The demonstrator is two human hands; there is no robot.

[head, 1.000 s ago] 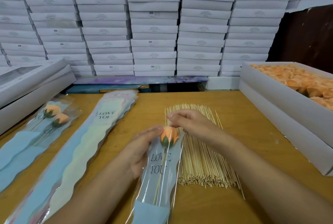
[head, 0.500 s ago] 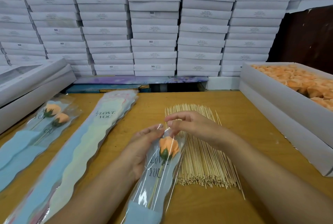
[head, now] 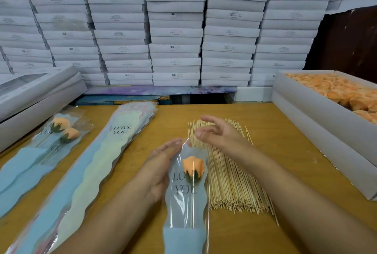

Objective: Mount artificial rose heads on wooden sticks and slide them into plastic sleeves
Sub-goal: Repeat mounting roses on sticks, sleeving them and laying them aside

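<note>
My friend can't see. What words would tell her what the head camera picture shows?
A left hand holds a clear sleeve with an orange rose on a stick inside, while the right hand hovers open above a pile of sticks. On the wooden table lie two sleeved roses, empty sleeves and a box of rose heads.

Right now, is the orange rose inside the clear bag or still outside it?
Inside. The rose head sits behind the sleeve plastic, below its open top, with the stick running down into the blue bottom part.

Even soft light, faint shadows, glare on plastic sleeve point(head: 186, 196), motion-blurred right hand point(head: 222, 135), wide-angle bowing at edges
</note>
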